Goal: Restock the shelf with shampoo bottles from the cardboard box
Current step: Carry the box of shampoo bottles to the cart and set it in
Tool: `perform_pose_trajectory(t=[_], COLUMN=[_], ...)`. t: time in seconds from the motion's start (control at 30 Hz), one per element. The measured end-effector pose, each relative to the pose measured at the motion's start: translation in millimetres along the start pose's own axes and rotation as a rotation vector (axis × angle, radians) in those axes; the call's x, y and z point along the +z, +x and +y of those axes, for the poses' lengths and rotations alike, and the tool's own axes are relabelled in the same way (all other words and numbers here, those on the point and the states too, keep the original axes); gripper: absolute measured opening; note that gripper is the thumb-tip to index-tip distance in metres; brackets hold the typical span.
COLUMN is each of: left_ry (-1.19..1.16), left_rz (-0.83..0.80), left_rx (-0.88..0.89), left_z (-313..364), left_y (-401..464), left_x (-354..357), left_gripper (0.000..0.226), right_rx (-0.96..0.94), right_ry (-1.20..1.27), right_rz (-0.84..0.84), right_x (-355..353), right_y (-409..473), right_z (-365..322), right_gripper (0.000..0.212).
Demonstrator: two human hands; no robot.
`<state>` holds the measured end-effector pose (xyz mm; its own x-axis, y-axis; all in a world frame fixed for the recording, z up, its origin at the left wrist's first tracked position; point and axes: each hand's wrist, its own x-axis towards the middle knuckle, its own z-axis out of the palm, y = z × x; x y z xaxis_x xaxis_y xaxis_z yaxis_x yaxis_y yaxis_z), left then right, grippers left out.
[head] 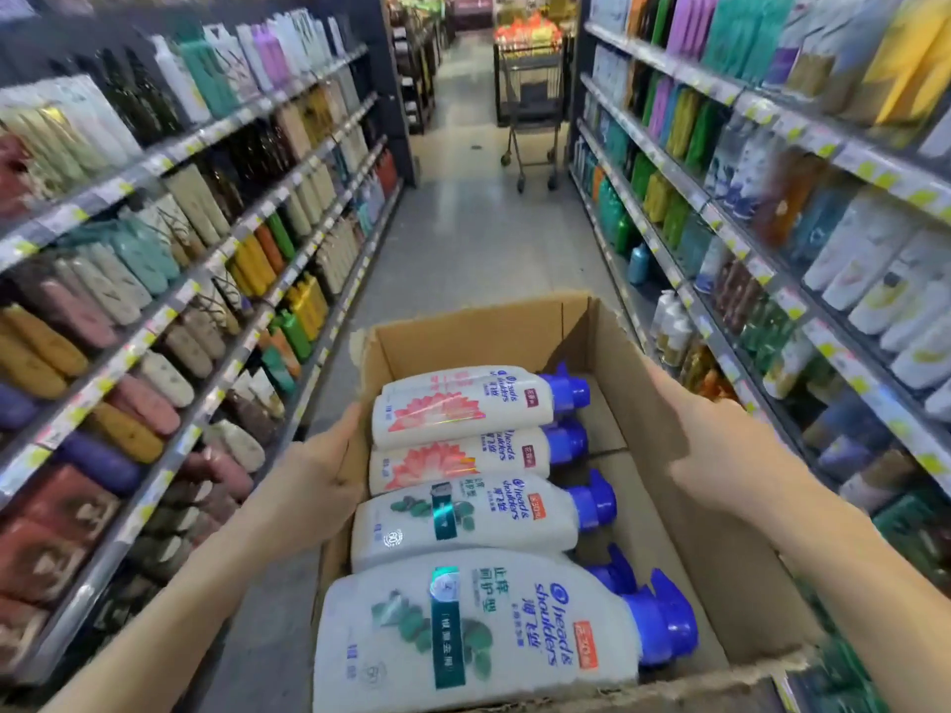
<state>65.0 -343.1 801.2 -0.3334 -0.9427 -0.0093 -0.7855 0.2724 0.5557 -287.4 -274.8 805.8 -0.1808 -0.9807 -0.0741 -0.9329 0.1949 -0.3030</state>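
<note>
Left hand (329, 460) and right hand (705, 440) clasp opposite walls of the cardboard box (669, 403), white shampoo bottles (463, 506) lying between their fingers.

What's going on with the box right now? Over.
Left hand and right hand gripping box sides. Four bottles lying inside. Cart ahead in aisle.

shopping cart (530, 102) far down aisle, standing alone | pale tiled floor (478, 239) | bright red-orange display (527, 28) behind cart | yellow price tags (828, 347) along right shelf edges
</note>
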Motion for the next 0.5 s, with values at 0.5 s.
perform_pose_trajectory(t=[0.5], left_ry=[-0.016], left_rz=[-0.059], left_rx=[0.1], left_z=[92.7], left_y=[360.7], left_x=[-90.7], left_gripper=[0.066], right_rx=[-0.002], right_ry=[-0.061], right_rz=[0.06], right_x=[-157.3], right_y=[325.1], right_z=[44.0], right_gripper=[0.098])
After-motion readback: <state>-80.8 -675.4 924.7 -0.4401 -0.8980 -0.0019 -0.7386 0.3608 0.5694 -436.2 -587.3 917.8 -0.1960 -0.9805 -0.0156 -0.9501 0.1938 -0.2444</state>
